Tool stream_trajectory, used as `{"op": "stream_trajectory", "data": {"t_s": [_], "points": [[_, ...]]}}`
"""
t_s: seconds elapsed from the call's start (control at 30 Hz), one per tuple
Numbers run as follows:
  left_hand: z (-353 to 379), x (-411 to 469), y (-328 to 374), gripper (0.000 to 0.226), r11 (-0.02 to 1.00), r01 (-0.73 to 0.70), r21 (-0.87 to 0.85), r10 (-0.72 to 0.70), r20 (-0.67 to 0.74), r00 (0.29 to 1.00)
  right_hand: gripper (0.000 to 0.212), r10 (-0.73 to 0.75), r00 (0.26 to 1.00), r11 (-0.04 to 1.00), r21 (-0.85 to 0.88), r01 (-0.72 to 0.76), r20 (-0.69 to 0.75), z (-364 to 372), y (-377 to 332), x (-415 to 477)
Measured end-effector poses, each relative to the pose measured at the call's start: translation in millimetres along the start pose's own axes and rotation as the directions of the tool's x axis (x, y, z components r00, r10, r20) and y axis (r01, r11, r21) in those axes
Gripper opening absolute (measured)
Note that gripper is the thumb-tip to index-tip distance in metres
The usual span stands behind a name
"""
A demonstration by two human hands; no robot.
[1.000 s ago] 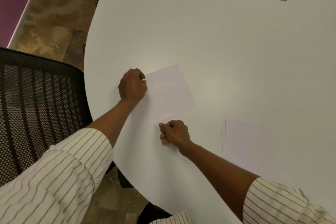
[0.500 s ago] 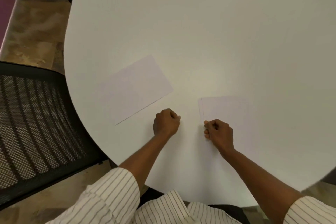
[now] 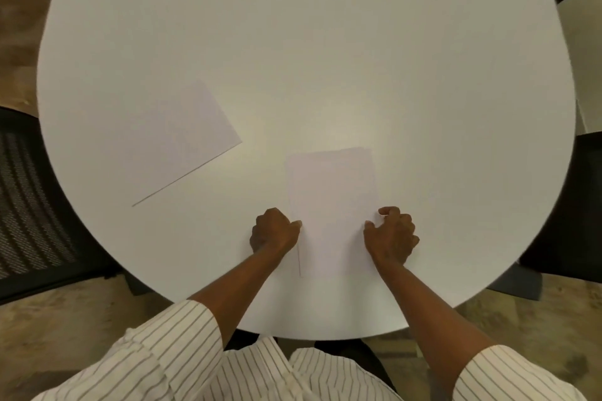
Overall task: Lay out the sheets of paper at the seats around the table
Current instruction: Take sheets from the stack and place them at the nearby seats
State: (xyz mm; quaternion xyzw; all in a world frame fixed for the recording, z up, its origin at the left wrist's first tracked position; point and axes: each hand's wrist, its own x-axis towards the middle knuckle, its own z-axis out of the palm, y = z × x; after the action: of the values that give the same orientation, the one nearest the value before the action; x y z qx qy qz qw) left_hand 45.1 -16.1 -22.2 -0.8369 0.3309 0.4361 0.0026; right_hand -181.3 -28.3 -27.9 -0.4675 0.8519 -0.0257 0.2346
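The left hand [image 3: 273,231] pinches the left edge of the paper stack [image 3: 332,205]; the right hand [image 3: 392,236], fingers curled, grips its right edge. A single sheet [image 3: 182,140] lies beyond the left hand.

Office: conference table [image 3: 293,42], mesh chair [image 3: 29,205]

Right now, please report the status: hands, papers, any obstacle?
Left hand and right hand pinch side edges of paper stack. One single sheet lies angled by mesh chair. Table shows no obstacle.
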Motion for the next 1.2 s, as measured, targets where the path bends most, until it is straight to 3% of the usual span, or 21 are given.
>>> {"op": "stream_trajectory", "data": {"t_s": [0.2,0.37,0.5,0.67,1.07,1.2], "points": [[19.6,-21.0,15.6,0.054,0.992,0.120,-0.025,-0.122,-0.057,0.991,0.050,-0.021,0.992,1.000,0.003,0.020,0.123,-5.5,13.4,6.7],[27.1,-33.1,15.5,0.068,0.973,0.177,-0.147,-0.189,-0.077,0.979,0.048,0.068,0.977,0.982,0.161,-0.101,0.202,-8.5,15.0,11.2],[31.1,-37.0,10.9,0.040,0.951,0.192,-0.243,-0.216,-0.076,0.973,0.035,0.124,0.958,0.946,0.259,-0.192,0.257,-14.8,21.8,16.7],[37.4,-44.0,11.0,0.026,0.954,0.171,-0.248,-0.215,-0.161,0.963,0.025,0.085,0.953,0.936,0.304,-0.176,0.292,-16.8,37.2,22.8],[39.4,-63.2,19.2,0.022,0.972,0.162,-0.171,-0.212,-0.339,0.916,0.014,-0.108,0.946,0.913,0.407,-0.027,0.304,-25.7,52.4,28.4],[40.4,-76.3,21.7,0.017,0.961,0.103,-0.255,-0.196,-0.373,0.907,0.014,-0.126,0.943,0.894,0.448,-0.027,0.309,-30.7,55.6,28.8]]}}
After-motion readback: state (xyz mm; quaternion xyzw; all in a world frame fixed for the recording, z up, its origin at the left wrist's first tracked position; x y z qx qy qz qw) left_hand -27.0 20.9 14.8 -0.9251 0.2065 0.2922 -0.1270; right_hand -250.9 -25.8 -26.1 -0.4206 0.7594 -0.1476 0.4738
